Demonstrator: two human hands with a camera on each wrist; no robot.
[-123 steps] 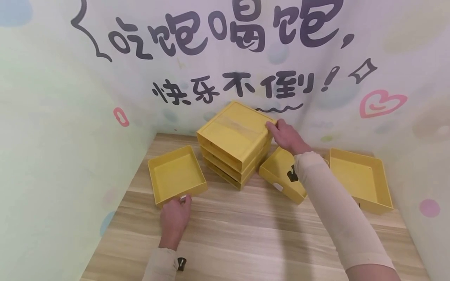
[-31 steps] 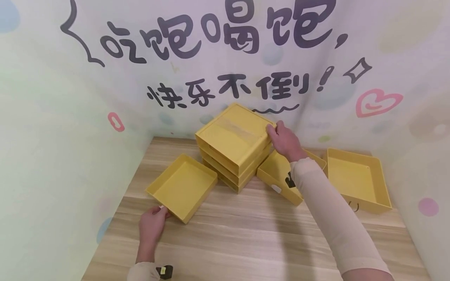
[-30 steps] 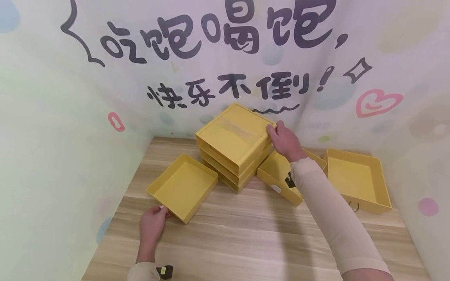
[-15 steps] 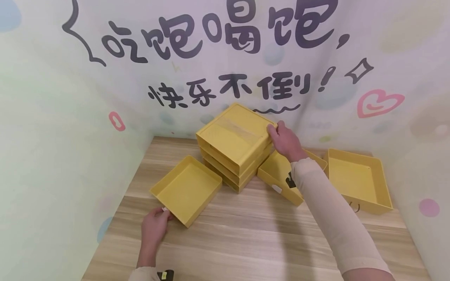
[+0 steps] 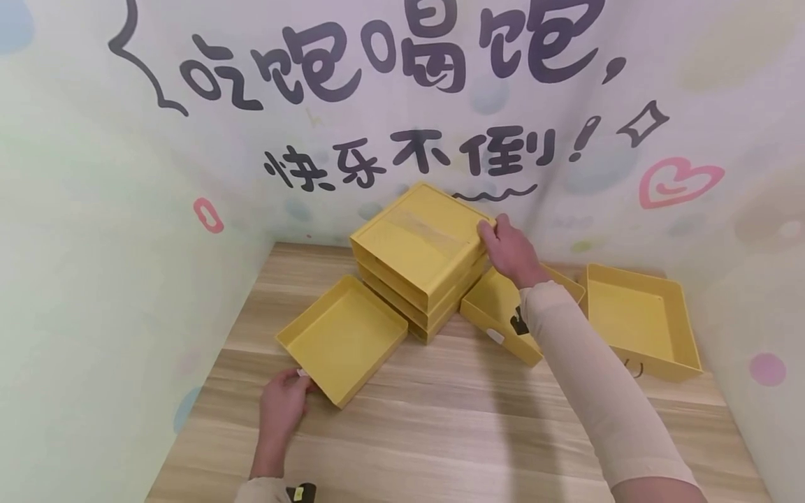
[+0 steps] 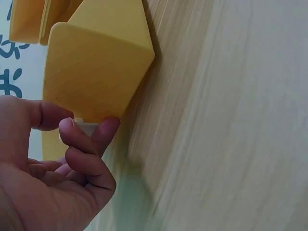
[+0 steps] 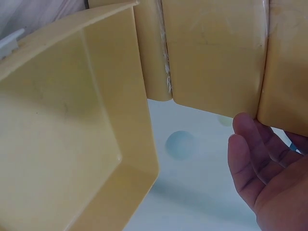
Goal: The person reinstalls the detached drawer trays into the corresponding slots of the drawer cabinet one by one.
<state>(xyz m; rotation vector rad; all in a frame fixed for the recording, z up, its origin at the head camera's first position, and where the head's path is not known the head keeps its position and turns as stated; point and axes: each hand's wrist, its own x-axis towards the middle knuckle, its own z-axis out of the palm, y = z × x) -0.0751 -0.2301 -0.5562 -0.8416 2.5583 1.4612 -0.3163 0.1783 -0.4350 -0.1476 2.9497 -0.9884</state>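
Note:
My left hand [image 5: 283, 405] pinches the small white pull [image 6: 87, 128] on the front of a yellow drawer [image 5: 346, 339]. This drawer is empty, turned at an angle, and its far right corner overlaps the lower front of a yellow drawer cabinet [image 5: 421, 237] in the head view. Stacked in tiers, the cabinet has open slots facing front left. At its top right back corner my right hand [image 5: 512, 251] grips it, thumb on top and fingers behind. The right wrist view shows those fingers [image 7: 245, 154] against the cabinet's back.
Right of the cabinet, a second yellow drawer [image 5: 487, 300] with a white pull [image 5: 495, 336] lies partly under my right forearm. A third yellow drawer [image 5: 635, 314] stands farther right on the wooden table [image 5: 440, 433]. A printed wall [image 5: 352, 209] rises close behind.
The left drawer has turned and shifted right, closer to the cabinet's front, with my left hand moving along at its pull. My right hand stays on the cabinet's corner.

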